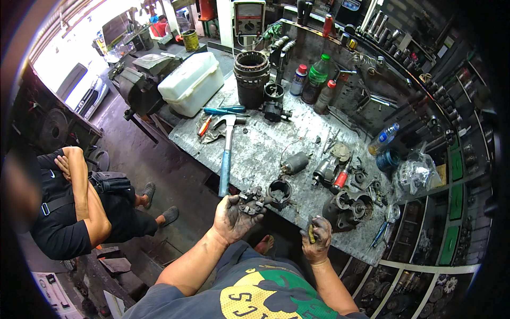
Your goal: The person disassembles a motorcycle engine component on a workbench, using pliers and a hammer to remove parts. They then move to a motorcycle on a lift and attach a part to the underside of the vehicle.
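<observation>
My L hand (227,220) grips the dark part (252,201) at the bench's (257,143) near edge, fingers under, thumb on its left, prob. so its top stays in sight. R hand (320,240) is closed on a small yellowish piece (312,233), held apart from the part; can't tell exactly what it is. Hammer (226,167) lies left w/ handle toward me, prob. for quick reach. Cup (279,192) & motor (295,163) sit just beyond; bottles (317,77) stand far, prob. out of the way.

A hammer (227,154) lies left of bottles (317,76) on the workbench (260,151).
</observation>
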### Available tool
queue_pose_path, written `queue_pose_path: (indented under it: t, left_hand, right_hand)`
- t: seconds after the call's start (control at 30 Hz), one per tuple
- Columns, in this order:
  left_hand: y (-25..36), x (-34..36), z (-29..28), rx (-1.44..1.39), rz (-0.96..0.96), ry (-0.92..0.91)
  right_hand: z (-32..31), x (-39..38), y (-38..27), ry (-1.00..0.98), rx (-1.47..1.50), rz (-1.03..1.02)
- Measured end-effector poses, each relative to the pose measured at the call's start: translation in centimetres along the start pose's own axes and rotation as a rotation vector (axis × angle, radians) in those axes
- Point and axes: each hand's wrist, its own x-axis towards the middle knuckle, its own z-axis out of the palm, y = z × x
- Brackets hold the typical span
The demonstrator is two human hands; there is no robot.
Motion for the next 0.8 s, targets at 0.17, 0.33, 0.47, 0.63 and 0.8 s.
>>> queue_pose_path:
  t: [0.17,0.33,0.47,0.63,0.8]
  left_hand:
    - [-1.1,-0.5,1.0,0.063,0.056,0.007]
    - [-1.7,-0.8,2.2,0.074,0.024,-0.111]
    - [-2.6,-1.0,3.1,0.113,-0.041,-0.087]
    - [-3.8,-0.8,4.0,0.097,-0.105,-0.087]
    - [-4.0,-0.8,4.3,0.111,-0.131,-0.083]
  right_hand:
    - [-4.1,-2.0,-2.1,-0.117,-0.066,0.324]
    - [-6.7,-3.2,-2.6,-0.102,0.004,0.783]
    - [-7.2,-4.7,-1.1,-0.119,0.094,0.945]
    - [-7.6,-6.0,0.9,-0.088,1.045,1.612]
    - [-7.9,-5.4,-1.1,-0.391,0.864,1.239]
